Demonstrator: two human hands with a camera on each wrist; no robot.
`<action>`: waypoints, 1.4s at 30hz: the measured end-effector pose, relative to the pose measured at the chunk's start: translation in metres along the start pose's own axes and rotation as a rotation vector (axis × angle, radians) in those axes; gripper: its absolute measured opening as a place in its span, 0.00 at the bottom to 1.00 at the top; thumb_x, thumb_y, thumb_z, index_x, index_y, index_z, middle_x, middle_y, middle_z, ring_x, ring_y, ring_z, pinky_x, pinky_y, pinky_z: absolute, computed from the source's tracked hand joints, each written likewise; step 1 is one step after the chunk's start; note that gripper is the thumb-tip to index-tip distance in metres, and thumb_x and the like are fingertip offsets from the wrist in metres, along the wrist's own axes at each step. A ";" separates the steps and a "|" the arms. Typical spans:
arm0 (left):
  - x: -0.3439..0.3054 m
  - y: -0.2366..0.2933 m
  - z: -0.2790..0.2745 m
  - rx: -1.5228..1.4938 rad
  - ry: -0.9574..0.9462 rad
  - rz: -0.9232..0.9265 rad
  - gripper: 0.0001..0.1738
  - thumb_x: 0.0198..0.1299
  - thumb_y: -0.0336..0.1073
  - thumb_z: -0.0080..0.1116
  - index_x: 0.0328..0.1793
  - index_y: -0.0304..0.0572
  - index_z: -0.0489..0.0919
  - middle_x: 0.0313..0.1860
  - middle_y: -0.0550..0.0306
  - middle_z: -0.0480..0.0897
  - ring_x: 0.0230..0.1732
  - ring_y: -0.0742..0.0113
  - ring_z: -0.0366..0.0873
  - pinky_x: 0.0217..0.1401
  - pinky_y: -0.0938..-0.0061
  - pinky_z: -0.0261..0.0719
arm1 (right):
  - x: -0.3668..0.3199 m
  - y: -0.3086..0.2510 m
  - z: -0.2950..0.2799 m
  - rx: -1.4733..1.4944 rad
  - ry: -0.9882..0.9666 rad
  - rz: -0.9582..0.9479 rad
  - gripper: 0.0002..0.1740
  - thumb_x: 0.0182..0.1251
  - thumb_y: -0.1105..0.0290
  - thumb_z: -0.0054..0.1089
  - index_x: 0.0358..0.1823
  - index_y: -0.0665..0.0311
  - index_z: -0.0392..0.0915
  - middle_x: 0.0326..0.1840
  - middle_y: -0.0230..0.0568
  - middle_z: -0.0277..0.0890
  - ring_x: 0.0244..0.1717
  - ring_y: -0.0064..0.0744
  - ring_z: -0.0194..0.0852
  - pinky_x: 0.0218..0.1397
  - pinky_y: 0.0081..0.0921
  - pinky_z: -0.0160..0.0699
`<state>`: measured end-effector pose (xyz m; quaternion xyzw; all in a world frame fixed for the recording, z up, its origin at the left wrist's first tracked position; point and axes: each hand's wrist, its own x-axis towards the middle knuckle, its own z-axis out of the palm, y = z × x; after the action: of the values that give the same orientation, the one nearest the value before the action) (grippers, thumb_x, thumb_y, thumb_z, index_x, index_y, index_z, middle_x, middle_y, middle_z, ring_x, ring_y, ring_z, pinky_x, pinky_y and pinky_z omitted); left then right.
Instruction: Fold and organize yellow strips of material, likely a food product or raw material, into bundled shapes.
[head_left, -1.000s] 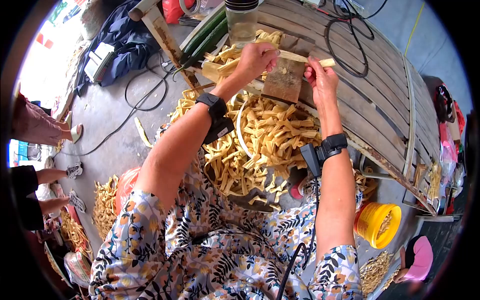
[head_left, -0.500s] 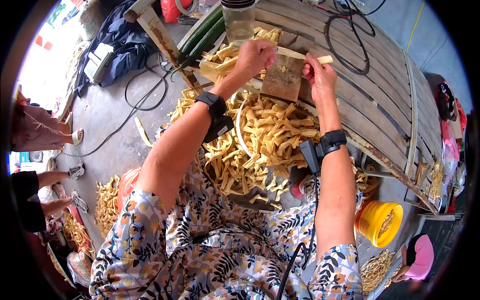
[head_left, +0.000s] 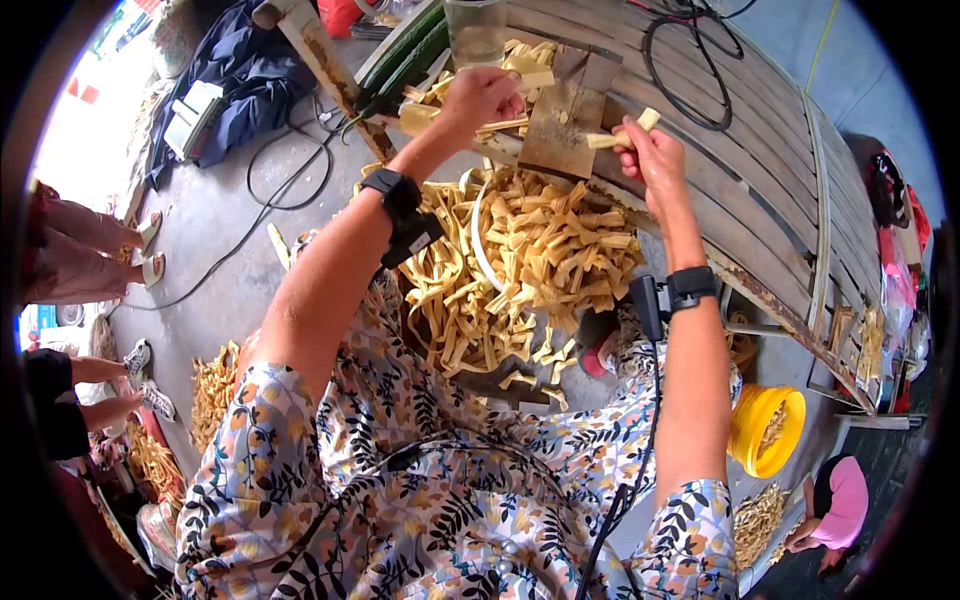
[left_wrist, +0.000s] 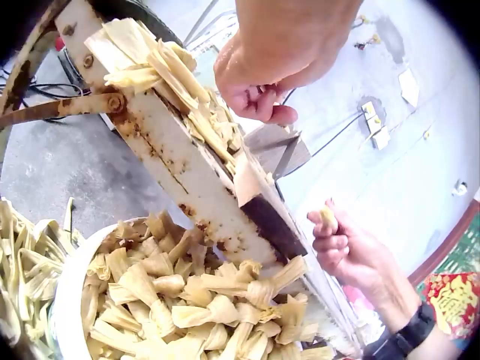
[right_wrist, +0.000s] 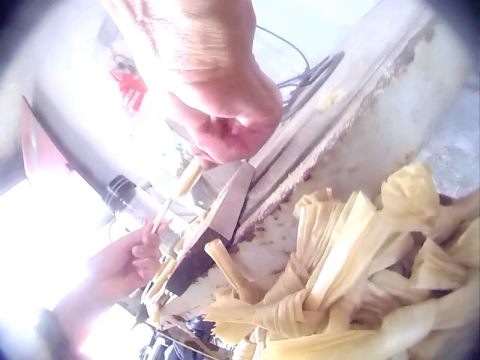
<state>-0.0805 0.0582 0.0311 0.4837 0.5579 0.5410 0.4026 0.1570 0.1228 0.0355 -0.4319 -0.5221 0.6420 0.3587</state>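
My right hand [head_left: 655, 165] pinches a short, folded pale yellow strip [head_left: 605, 140], its ends sticking out either side of the fingers. To the left, my left hand [head_left: 478, 100] grips another pale yellow strip [right_wrist: 161, 214], seen jutting from its fingers in the right wrist view. Between the hands a wooden board [head_left: 565, 125] lies at the bench edge, and a thin metal blade [left_wrist: 286, 156] stands at it in the left wrist view. Loose strips [left_wrist: 176, 79] lie beside the board under the left hand. Below, a white-rimmed container [left_wrist: 71, 285] is heaped with knotted strips [head_left: 560, 240].
A slatted wooden bench [head_left: 740, 190] with a rusty frame spans the front. Long green vegetables [head_left: 405, 60] and a clear jar [head_left: 475, 35] stand at its left. Black cable [head_left: 690, 90] coils on the slats. A yellow bucket [head_left: 765, 430] sits right; other people are around.
The long strip stretched between both hands is now apart: the right hand has moved slightly right and down with a short folded piece, the left hand a little left and up.
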 end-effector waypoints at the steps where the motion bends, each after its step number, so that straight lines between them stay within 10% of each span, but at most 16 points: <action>1: -0.006 0.003 -0.003 -0.057 -0.022 -0.038 0.13 0.61 0.39 0.48 0.36 0.35 0.76 0.26 0.60 0.77 0.26 0.79 0.73 0.33 0.85 0.75 | -0.009 -0.002 -0.002 -0.073 -0.027 0.022 0.16 0.60 0.61 0.57 0.30 0.69 0.76 0.17 0.32 0.70 0.13 0.14 0.59 0.15 0.12 0.58; 9: -0.017 0.001 -0.024 0.154 0.118 0.037 0.13 0.57 0.38 0.52 0.41 0.35 0.75 0.28 0.52 0.79 0.29 0.67 0.77 0.33 0.74 0.77 | -0.048 0.008 -0.017 -0.907 -0.154 -0.044 0.14 0.59 0.63 0.57 0.26 0.68 0.75 0.13 0.33 0.71 0.12 0.18 0.68 0.15 0.15 0.64; 11: -0.026 0.018 -0.023 0.468 0.244 -0.054 0.20 0.52 0.43 0.59 0.46 0.38 0.73 0.32 0.50 0.78 0.34 0.61 0.76 0.35 0.68 0.73 | -0.054 -0.001 -0.015 -0.958 -0.078 -0.149 0.11 0.59 0.66 0.57 0.26 0.68 0.75 0.12 0.31 0.70 0.11 0.16 0.65 0.15 0.14 0.61; 14: -0.023 -0.004 -0.051 0.820 0.460 0.328 0.12 0.53 0.37 0.56 0.38 0.38 0.71 0.17 0.57 0.73 0.16 0.67 0.72 0.18 0.71 0.71 | -0.066 -0.013 -0.007 -0.788 -0.122 -0.214 0.10 0.60 0.67 0.55 0.28 0.68 0.75 0.12 0.29 0.68 0.12 0.13 0.61 0.15 0.12 0.58; 18: -0.056 0.018 -0.061 0.565 0.598 0.315 0.10 0.55 0.33 0.52 0.26 0.35 0.76 0.14 0.59 0.72 0.13 0.73 0.70 0.15 0.76 0.68 | -0.077 -0.009 0.009 -0.630 -0.323 -0.193 0.08 0.61 0.69 0.54 0.33 0.67 0.76 0.16 0.27 0.69 0.15 0.10 0.60 0.17 0.09 0.58; 24: -0.110 -0.100 -0.060 1.033 -0.533 -0.483 0.06 0.50 0.38 0.55 0.30 0.48 0.81 0.26 0.64 0.81 0.22 0.72 0.78 0.21 0.77 0.74 | -0.091 -0.019 0.035 -0.519 -0.471 -0.198 0.07 0.61 0.71 0.54 0.35 0.66 0.76 0.18 0.26 0.70 0.17 0.08 0.61 0.19 0.07 0.61; 26: -0.140 -0.206 -0.073 1.360 -0.802 0.122 0.08 0.44 0.38 0.54 0.26 0.44 0.80 0.20 0.55 0.78 0.22 0.56 0.75 0.23 0.65 0.72 | -0.091 -0.019 0.038 -0.513 -0.501 -0.197 0.07 0.61 0.71 0.54 0.36 0.67 0.76 0.19 0.26 0.70 0.18 0.09 0.62 0.21 0.07 0.62; 27: -0.156 -0.257 -0.078 1.171 -0.758 -0.088 0.06 0.43 0.34 0.52 0.24 0.43 0.79 0.19 0.53 0.76 0.22 0.53 0.73 0.24 0.63 0.71 | -0.092 -0.019 0.040 -0.517 -0.494 -0.194 0.07 0.61 0.71 0.53 0.36 0.68 0.76 0.19 0.27 0.70 0.19 0.09 0.63 0.21 0.08 0.62; 28: -0.168 -0.278 -0.082 1.208 -0.915 0.192 0.05 0.43 0.34 0.53 0.22 0.45 0.79 0.23 0.53 0.77 0.26 0.54 0.74 0.25 0.65 0.71 | -0.094 -0.020 0.041 -0.523 -0.487 -0.189 0.07 0.61 0.72 0.53 0.36 0.68 0.76 0.19 0.27 0.70 0.19 0.10 0.63 0.21 0.08 0.63; 29: -0.177 -0.250 -0.060 1.224 -0.868 -0.259 0.05 0.43 0.35 0.54 0.25 0.50 0.80 0.25 0.54 0.77 0.31 0.56 0.75 0.28 0.65 0.72 | -0.094 -0.020 0.041 -0.527 -0.478 -0.182 0.07 0.61 0.72 0.53 0.36 0.69 0.76 0.19 0.27 0.70 0.19 0.10 0.63 0.21 0.09 0.63; 34: -0.198 -0.253 -0.027 1.364 -0.879 -0.380 0.14 0.45 0.35 0.59 0.41 0.48 0.81 0.49 0.52 0.74 0.48 0.51 0.73 0.39 0.61 0.76 | -0.097 -0.016 0.033 -0.588 -0.456 -0.156 0.06 0.60 0.74 0.52 0.35 0.70 0.75 0.20 0.27 0.70 0.20 0.11 0.63 0.22 0.10 0.64; 42: -0.197 -0.289 -0.042 1.113 -0.620 -0.355 0.05 0.42 0.30 0.54 0.28 0.49 0.77 0.24 0.53 0.77 0.29 0.54 0.76 0.28 0.65 0.70 | -0.100 -0.021 0.034 -0.616 -0.440 -0.146 0.06 0.60 0.74 0.52 0.33 0.70 0.74 0.20 0.28 0.70 0.21 0.12 0.65 0.24 0.11 0.66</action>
<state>-0.1104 -0.1274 -0.2667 0.6537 0.6837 -0.0672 0.3173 0.1624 0.0230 0.0770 -0.3332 -0.7842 0.5054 0.1364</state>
